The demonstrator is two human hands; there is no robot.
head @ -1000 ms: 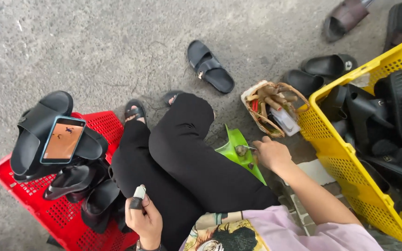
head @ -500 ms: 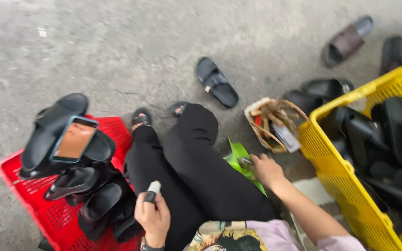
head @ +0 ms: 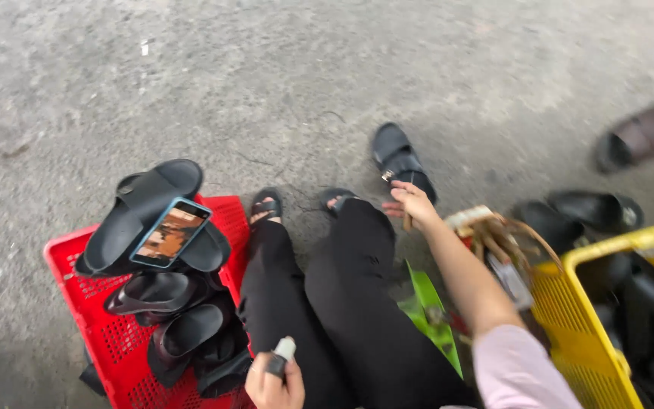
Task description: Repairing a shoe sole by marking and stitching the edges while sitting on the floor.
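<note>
Black slide sandal [head: 403,161]: lies alone on the grey concrete ground [head: 266,83], upper centre of the frame, just beyond the person's knees
Yellow crate [head: 580,333]: lower right corner, mesh walls, dark sandals piled inside
Red crate [head: 92,303]: lower left, black sandals stacked in and over it
Legs in black trousers [head: 342,303]: lower centre, between the two crates, feet in dark sandals toward the middle of the frame
Loose sandals [head: 592,212]: right of centre, on the ground above the yellow crate; a brownish one sits at the far right edge, blurred
Small basket [head: 493,235]: right of centre, just left of the yellow crate, partly behind the forearm
Green sheet [head: 429,310]: lower centre right, beside the thigh
Smartphone [head: 170,232]: left of centre, screen lit, resting on the top sandal of the red crate
Right hand [head: 412,203]: centre, arm stretched out, fingers loosely spread, at the near end of the black slide sandal; touching or not, cannot tell
Left hand [head: 274,382]: bottom centre, closed around a small tube-like tool [head: 281,354] with a pale tip
</note>
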